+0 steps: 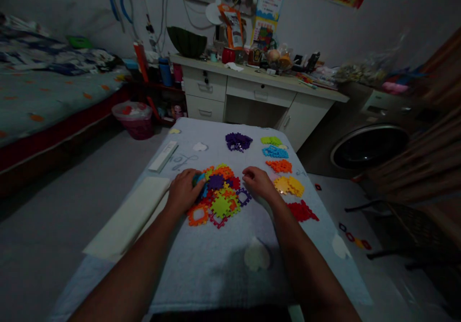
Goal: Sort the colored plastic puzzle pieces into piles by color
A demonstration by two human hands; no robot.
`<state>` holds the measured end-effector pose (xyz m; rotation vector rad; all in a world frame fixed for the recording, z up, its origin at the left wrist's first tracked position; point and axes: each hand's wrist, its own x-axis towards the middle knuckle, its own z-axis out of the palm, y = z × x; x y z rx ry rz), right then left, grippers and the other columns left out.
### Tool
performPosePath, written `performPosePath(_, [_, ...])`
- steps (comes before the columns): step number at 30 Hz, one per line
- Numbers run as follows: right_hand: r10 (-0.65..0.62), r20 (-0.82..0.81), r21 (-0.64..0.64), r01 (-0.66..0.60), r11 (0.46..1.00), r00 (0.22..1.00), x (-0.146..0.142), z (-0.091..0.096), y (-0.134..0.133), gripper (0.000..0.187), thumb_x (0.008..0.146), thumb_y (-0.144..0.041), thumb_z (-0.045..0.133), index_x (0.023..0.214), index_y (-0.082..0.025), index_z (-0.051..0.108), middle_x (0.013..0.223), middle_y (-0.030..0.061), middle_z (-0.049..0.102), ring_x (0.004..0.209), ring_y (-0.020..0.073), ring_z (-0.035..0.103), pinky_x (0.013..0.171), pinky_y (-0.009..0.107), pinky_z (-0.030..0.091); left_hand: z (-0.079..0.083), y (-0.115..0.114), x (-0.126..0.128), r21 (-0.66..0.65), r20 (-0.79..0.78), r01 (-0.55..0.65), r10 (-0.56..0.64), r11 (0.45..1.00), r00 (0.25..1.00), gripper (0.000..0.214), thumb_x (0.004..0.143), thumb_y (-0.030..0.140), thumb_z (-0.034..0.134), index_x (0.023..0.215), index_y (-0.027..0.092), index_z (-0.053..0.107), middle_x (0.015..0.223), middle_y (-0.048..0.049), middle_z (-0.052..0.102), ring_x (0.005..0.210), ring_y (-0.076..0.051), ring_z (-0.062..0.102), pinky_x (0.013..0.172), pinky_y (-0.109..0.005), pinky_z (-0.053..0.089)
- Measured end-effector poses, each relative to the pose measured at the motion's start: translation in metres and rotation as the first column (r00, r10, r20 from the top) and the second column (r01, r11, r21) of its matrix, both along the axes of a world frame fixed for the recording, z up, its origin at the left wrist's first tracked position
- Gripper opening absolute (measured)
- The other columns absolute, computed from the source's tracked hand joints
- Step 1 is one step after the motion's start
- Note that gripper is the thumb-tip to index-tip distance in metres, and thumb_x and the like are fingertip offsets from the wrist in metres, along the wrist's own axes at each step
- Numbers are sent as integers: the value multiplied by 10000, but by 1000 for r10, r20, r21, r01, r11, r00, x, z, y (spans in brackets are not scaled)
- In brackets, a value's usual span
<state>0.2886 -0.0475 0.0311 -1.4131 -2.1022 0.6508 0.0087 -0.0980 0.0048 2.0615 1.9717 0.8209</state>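
Note:
A mixed pile of toothed plastic interlocking tiles (pixel 220 206) in orange, green, purple and red lies on the cloth-covered table between my hands. My left hand (pixel 183 190) is at the pile's left side, fingers curled around blue interlocking tiles (pixel 200 185). Just right of the pile is my right hand (pixel 256 180), its fingers bent together; anything in them is hidden. Single-colour heaps lie farther out: purple tiles (pixel 238 141), green tiles (pixel 271 140), blue tiles (pixel 275 152), orange tiles (pixel 279 166), yellow tiles (pixel 289 186) and red tiles (pixel 303 211).
A long white box (pixel 163 156) and a pale folded sheet (pixel 131 216) lie along the table's left edge. Beyond stands a cluttered desk (pixel 259 93), with a washing machine (pixel 370 134) to its right. A pink bin (pixel 135 120) and a bed (pixel 54 101) are at left.

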Motion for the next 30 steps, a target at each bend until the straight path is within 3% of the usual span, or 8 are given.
performPosePath(6, [67, 2, 83, -67, 994, 998, -20, -25, -9, 283, 804, -197, 621, 1086, -174, 635, 1068, 82, 636, 989, 202, 561, 915, 341, 432, 0, -2, -2, -44, -33, 80, -81, 996, 996, 451, 889, 526, 453, 1179, 213, 598, 1211, -94, 649, 1123, -277, 574, 990, -410, 417])
performPosePath(10, [100, 47, 96, -105, 990, 994, -18, -32, -6, 339, 792, -179, 650, 1129, -184, 622, 1099, 81, 626, 1046, 214, 533, 967, 361, 395, 1, -3, -1, -39, -16, 41, -42, 998, 999, 457, 901, 532, 434, 1189, 216, 596, 1210, -94, 646, 1113, -281, 575, 967, -418, 420])
performPosePath(16, [86, -100, 25, -84, 996, 991, -11, -34, -3, 402, 751, -204, 705, 1144, -198, 622, 1003, 39, 556, 913, 175, 533, 853, 316, 443, -3, -2, 2, -18, -2, 4, -4, 1000, 1000, 437, 909, 513, 436, 1185, 221, 607, 1199, -84, 652, 1096, -279, 581, 967, -430, 416])
performPosePath(22, [-5, -290, -97, -25, 995, 957, -7, -31, -3, 223, 744, -202, 611, 964, -187, 644, 883, -2, 540, 776, 133, 523, 744, 276, 439, -3, -2, 4, -5, -1, -6, 6, 1000, 1000, 416, 906, 492, 453, 1187, 228, 610, 1199, -80, 658, 1085, -279, 590, 950, -431, 422])
performPosePath(30, [-90, -449, -234, -20, 972, 889, -4, -27, -3, 210, 711, -262, 596, 906, -187, 591, 691, -52, 516, 641, 118, 482, 612, 241, 387, -8, 2, 2, 18, 31, 6, -7, 1000, 999, 381, 892, 475, 475, 1138, 225, 622, 1185, -76, 656, 1085, -279, 589, 951, -434, 431])
